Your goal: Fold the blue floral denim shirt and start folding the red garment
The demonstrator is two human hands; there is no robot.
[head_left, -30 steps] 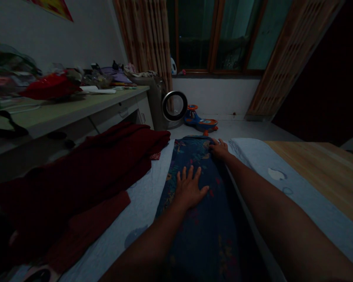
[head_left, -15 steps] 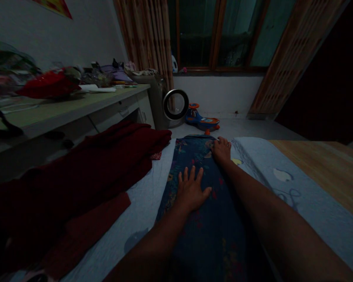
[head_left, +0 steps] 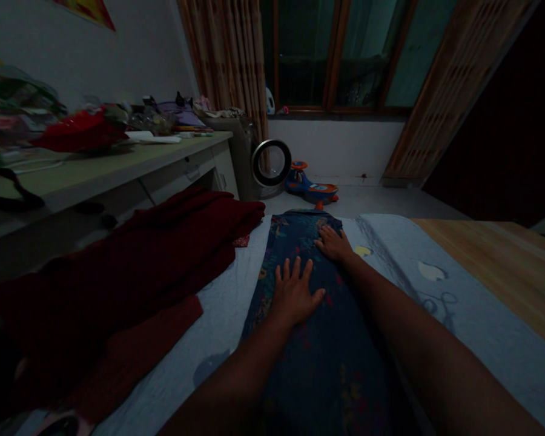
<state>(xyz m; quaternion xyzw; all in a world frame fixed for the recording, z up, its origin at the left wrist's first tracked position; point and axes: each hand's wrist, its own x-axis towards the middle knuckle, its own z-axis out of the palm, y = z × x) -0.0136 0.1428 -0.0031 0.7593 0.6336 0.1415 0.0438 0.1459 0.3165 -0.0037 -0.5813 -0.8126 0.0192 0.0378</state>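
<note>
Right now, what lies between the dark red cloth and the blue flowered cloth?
In the head view, only a bare strip of pale bedsheet separates the dark red cloth from the blue flowered cloth.

A dim bedroom in a home — both hands rest on a pale bedsheet (head_left: 218, 303) spread over a wooden bed base (head_left: 495, 254). Left of them lies a heap of dark red cloth (head_left: 131, 266), and beyond that a cluttered desk (head_left: 100, 172). Ahead of the hands stand a curtained window (head_left: 340, 54), a round fan (head_left: 270, 162) and a child's ride-on toy (head_left: 311, 188) — household things.
</note>
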